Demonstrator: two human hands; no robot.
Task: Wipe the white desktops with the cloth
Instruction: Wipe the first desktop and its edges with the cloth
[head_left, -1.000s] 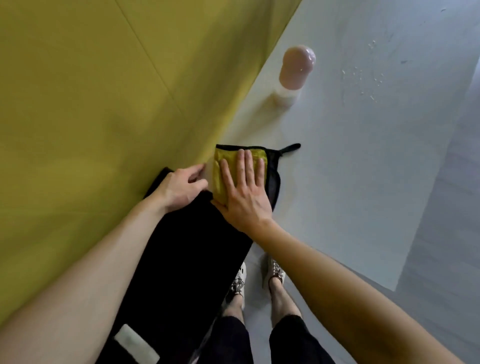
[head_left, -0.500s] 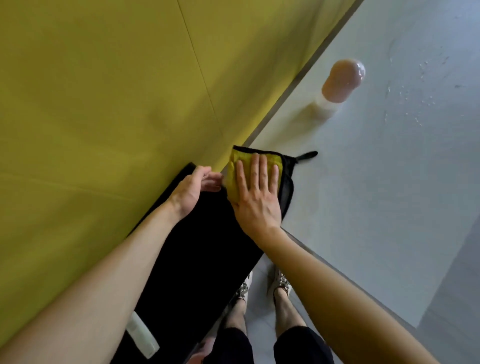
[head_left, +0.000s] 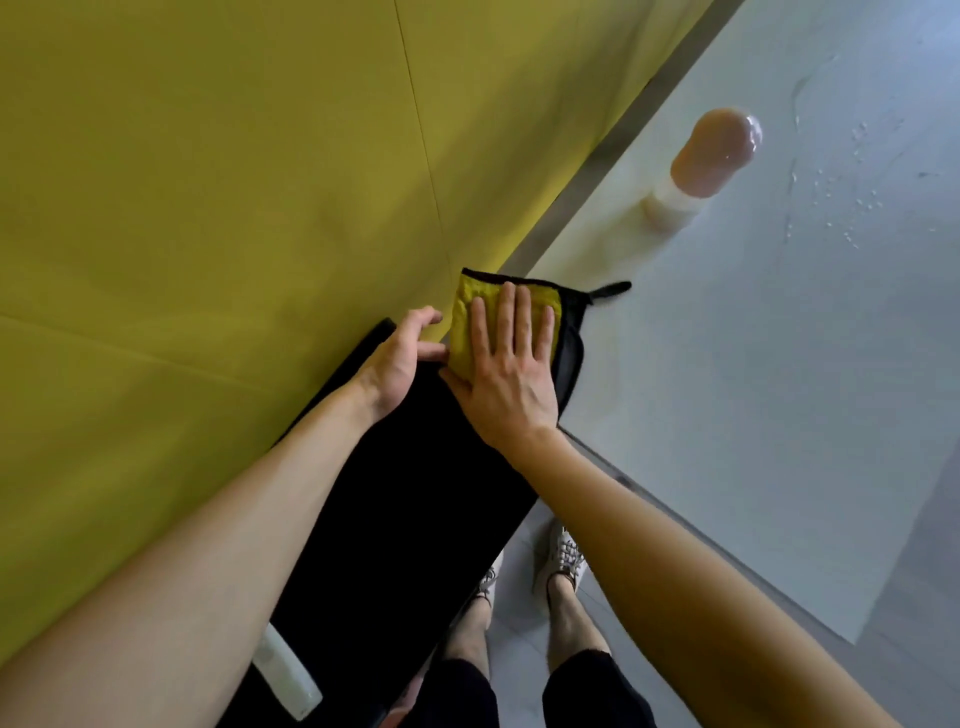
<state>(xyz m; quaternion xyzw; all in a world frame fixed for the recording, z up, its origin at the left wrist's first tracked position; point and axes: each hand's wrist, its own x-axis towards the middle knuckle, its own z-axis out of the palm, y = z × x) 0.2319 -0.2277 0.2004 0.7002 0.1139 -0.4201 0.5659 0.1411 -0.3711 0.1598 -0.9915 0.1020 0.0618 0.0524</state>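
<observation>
Yellow black-edged cloth (head_left: 462, 332) lies under the flat, straight fingers (head_left: 511, 317) of the right hand (head_left: 506, 384); keep even pressure sweeping along the white counter (head_left: 753, 415) toward the water droplets (head_left: 852, 202)

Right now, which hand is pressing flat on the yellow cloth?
The right hand, fingers straight and spread on the cloth. The left hand sits beside it over the black mat, fingers loosely curled.

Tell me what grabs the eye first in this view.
The big yellow-green panel fills the left half. At centre, the right hand presses flat on the yellow cloth at the edge of the white desktop, the left hand beside it on a black pad. Farther back stands a pink-capped bottle with water droplets to its right.
</observation>
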